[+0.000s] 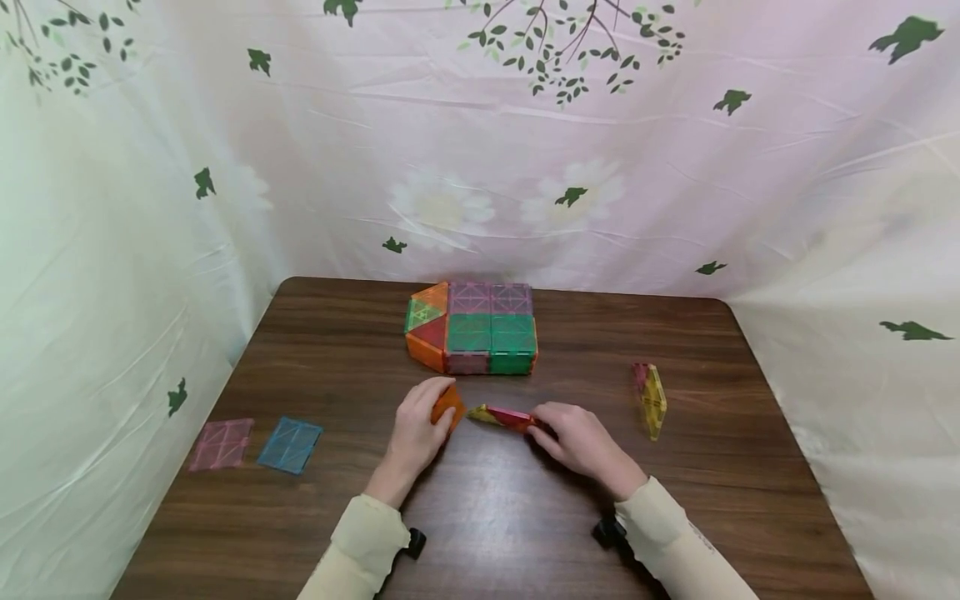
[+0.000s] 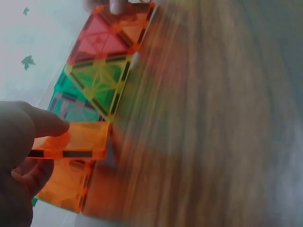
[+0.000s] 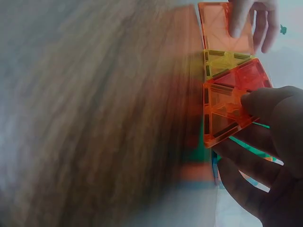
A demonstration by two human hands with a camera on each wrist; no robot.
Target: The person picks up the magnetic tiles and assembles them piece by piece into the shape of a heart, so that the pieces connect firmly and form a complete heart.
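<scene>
My left hand (image 1: 422, 421) pinches an orange square magnetic tile (image 2: 78, 137) between thumb and fingers, tilted up off the table. To its right, my right hand (image 1: 576, 439) grips the orange end (image 3: 223, 108) of a joined strip of triangular tiles, with red (image 2: 100, 39) and yellow (image 2: 101, 85) triangles running toward the left hand. In the head view a narrow gap shows between the yellow tip and the orange square. Behind both hands stands a box-like tile build (image 1: 471, 332) with purple and green squares on top and orange, red and green triangles at its left end.
On the left lie a pink square tile (image 1: 222, 444) and a blue square tile (image 1: 291, 446). At the right stands a yellow tile (image 1: 655, 404) with a red tile (image 1: 640, 375) beside it. A printed curtain (image 1: 480, 150) surrounds the brown table (image 1: 495, 533).
</scene>
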